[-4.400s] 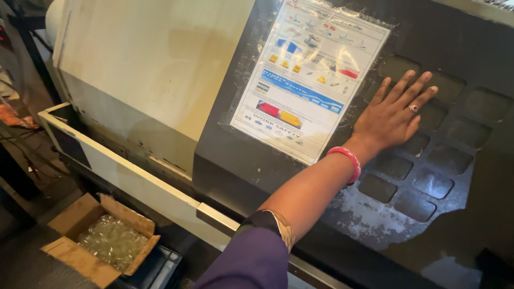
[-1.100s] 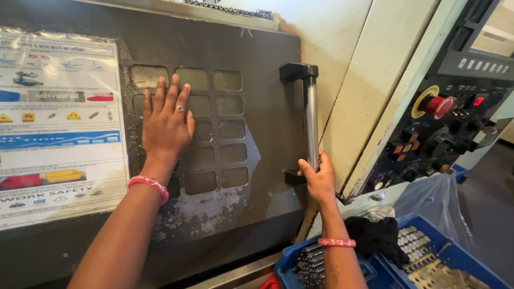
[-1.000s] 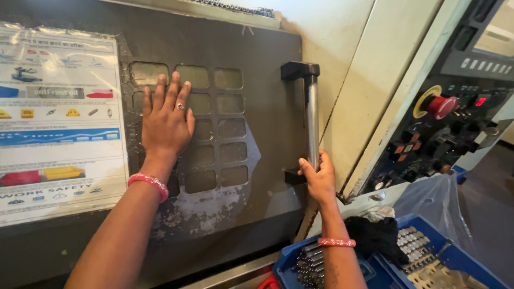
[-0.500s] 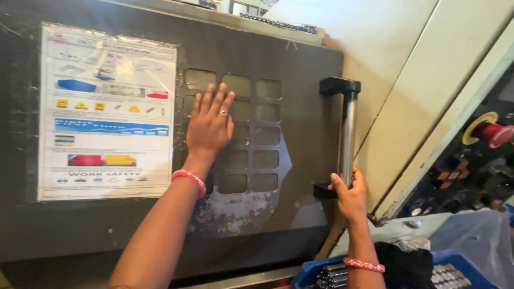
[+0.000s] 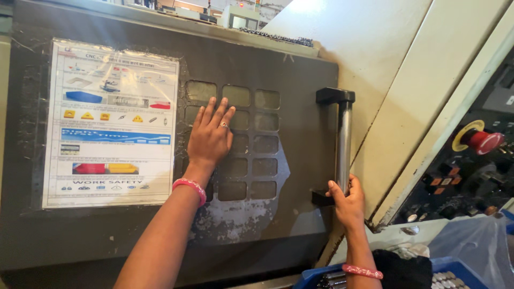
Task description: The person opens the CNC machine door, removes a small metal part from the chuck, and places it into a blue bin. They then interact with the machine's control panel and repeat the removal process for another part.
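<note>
A dark grey machine door fills the view, with a grid of small window panes in its middle. My left hand lies flat on the panes with fingers spread; it wears a ring and a pink bangle at the wrist. My right hand is wrapped around the lower end of the vertical metal door handle at the door's right edge.
A laminated safety poster is stuck on the door's left part. The control panel with a red emergency button stands at the right. A blue crate of metal parts and a plastic bag sit below right.
My left hand stayed flat on the door's panes while my right hand came to grip the handle. The door and handle have shifted rightward in the view over the last second.
</note>
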